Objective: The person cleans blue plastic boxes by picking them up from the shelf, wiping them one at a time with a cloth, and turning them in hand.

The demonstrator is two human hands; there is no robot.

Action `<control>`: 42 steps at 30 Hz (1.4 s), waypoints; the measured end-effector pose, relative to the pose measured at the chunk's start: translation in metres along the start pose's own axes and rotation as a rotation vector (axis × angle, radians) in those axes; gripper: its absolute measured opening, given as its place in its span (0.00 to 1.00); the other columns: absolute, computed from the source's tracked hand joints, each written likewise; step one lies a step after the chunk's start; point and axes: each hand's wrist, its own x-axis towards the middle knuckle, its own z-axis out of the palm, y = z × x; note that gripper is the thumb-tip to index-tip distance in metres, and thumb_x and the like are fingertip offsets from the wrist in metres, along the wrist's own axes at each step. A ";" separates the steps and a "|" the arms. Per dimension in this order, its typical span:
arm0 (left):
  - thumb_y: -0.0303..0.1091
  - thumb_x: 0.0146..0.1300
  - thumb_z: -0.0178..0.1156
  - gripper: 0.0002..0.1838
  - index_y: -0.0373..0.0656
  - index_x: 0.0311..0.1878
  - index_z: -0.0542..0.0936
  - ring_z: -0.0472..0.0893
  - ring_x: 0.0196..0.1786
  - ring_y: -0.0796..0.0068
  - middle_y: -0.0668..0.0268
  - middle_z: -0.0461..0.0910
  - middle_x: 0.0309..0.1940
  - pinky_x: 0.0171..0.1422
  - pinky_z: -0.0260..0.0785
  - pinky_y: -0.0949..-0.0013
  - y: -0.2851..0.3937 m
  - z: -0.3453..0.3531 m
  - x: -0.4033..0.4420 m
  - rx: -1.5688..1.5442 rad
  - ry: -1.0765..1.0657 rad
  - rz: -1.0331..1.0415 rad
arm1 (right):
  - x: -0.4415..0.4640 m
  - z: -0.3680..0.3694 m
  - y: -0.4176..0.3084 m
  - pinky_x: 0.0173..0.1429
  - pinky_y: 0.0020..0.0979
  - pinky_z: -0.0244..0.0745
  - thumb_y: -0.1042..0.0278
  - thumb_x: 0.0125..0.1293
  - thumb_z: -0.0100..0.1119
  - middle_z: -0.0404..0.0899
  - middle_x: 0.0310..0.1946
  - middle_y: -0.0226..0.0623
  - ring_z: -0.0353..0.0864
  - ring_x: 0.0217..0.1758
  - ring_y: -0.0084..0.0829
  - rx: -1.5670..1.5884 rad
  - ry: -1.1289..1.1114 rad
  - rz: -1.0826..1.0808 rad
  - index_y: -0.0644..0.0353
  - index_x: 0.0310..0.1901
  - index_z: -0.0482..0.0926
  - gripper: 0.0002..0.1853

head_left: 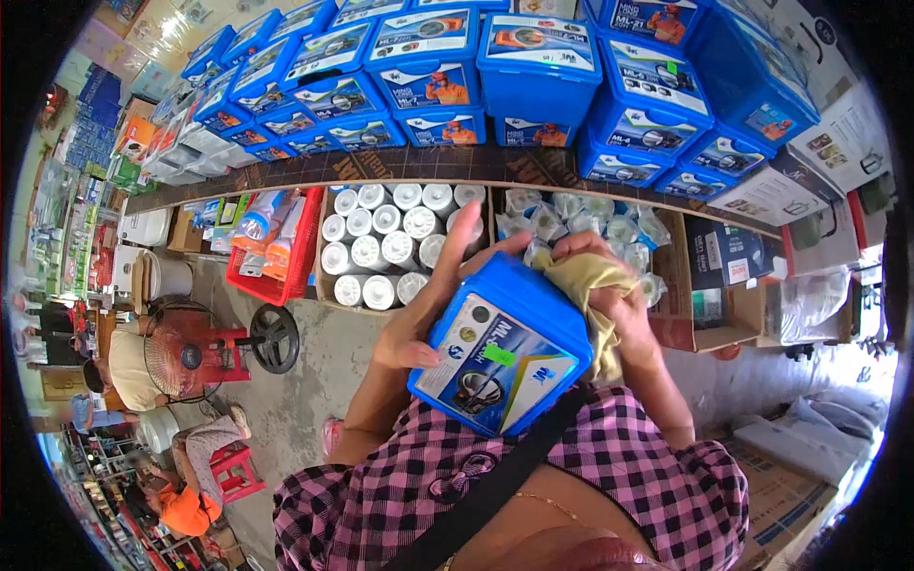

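Note:
A blue plastic box (pixel 505 347) with a picture label and a green sticker is held tilted in front of my chest. My left hand (pixel 430 319) grips its left side, thumb on the label edge and fingers stretched along the far side. On the other side, my right hand (pixel 609 290) is closed on a yellowish cloth (pixel 602 333), which lies against the box's right side. The cloth partly hides my right fingers.
Stacked blue boxes (pixel 424 86) stand on a dark shelf (pixel 381 164). Below are a carton of white cylinders (pixel 386 219), wrapped items (pixel 571 205) and a red basket (pixel 303 243). At the left are a fan (pixel 190 352) and seated people (pixel 186 504).

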 end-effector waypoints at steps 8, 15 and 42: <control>0.54 0.41 0.75 0.67 0.50 0.81 0.44 0.65 0.73 0.53 0.49 0.59 0.73 0.76 0.60 0.50 0.006 0.025 0.032 -0.062 0.288 0.277 | -0.035 0.002 0.038 0.71 0.36 0.65 0.49 0.62 0.64 0.69 0.66 0.42 0.69 0.68 0.34 0.180 0.266 0.187 0.66 0.75 0.53 0.47; 0.45 0.53 0.73 0.54 0.41 0.76 0.50 0.67 0.70 0.63 0.58 0.58 0.71 0.74 0.61 0.58 -0.021 0.032 0.068 0.204 0.358 0.599 | -0.004 -0.014 0.020 0.76 0.43 0.59 0.52 0.50 0.79 0.62 0.71 0.46 0.63 0.74 0.40 -0.210 0.452 -0.110 0.65 0.71 0.61 0.51; 0.58 0.44 0.76 0.64 0.26 0.74 0.52 0.68 0.66 0.43 0.40 0.66 0.64 0.72 0.59 0.52 0.012 0.050 0.226 1.229 0.433 0.594 | -0.025 -0.069 -0.054 0.64 0.36 0.70 0.76 0.48 0.69 0.71 0.59 0.40 0.73 0.60 0.33 -0.273 0.665 -0.507 0.64 0.60 0.73 0.33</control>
